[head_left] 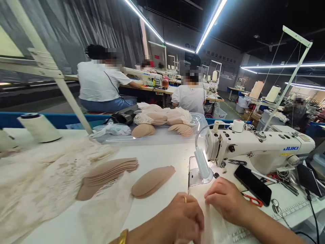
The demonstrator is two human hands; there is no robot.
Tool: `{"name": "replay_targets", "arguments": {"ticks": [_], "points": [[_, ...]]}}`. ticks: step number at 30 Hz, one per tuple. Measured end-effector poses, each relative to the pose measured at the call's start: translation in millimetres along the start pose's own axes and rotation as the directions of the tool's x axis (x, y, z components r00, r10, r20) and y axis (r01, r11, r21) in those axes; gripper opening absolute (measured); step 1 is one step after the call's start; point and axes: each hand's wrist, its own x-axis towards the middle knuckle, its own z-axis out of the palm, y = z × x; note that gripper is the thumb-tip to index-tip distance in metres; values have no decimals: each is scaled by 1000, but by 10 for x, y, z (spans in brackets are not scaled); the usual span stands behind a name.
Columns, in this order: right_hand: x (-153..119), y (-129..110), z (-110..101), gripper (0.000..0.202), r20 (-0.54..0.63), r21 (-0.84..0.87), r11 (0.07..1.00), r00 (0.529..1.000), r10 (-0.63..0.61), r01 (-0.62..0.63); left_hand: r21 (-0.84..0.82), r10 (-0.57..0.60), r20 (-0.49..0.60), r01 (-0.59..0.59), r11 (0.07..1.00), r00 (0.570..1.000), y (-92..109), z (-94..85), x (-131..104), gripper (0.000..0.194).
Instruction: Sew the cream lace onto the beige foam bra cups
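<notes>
From the head camera, both hands meet over the front edge of the sewing machine (256, 144). The right hand (225, 200) pinches a sheer pale cloth (209, 218) between thumb and fingertips; the left hand (186, 217) curls against its other side, too blurred to tell whether it grips. The cloth lies between them, just in front of the lit metal plate (196, 177).

The white table (167, 152) carries two fanned stacks of beige pads (152, 183) — one beside the lace (38, 179) spread at left, the other nearer the machine. A phone (252, 184) lies right of the plate, partly over orange-handled scissors (256, 202).

Beyond, people in white shirts (101, 81) sit at other machines, with a grey curtain (114, 27) at left and strip lights (212, 25) crossing the dark ceiling.
</notes>
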Motion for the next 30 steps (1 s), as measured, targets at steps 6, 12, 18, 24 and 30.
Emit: {"name": "replay_targets", "arguments": {"ticks": [6, 12, 18, 24, 30], "points": [[215, 384, -1, 27, 189, -426, 881, 972, -137, 206, 477, 143, 386, -330, 815, 911, -112, -250, 375, 26], [81, 341, -82, 30, 156, -296, 947, 985, -77, 121, 544, 111, 270, -247, 802, 956, -194, -117, 385, 18], [104, 382, -89, 26, 142, -328, 944, 990, 16, 32, 571, 123, 177, -204, 795, 976, -179, -10, 347, 21], [100, 397, -84, 32, 130, -355, 934, 989, 77, -26, 553, 108, 215, -212, 806, 971, -57, -64, 435, 29], [99, 356, -104, 32, 137, -353, 935, 986, 96, -42, 539, 108, 271, -244, 806, 957, -112, -136, 463, 31]]}}
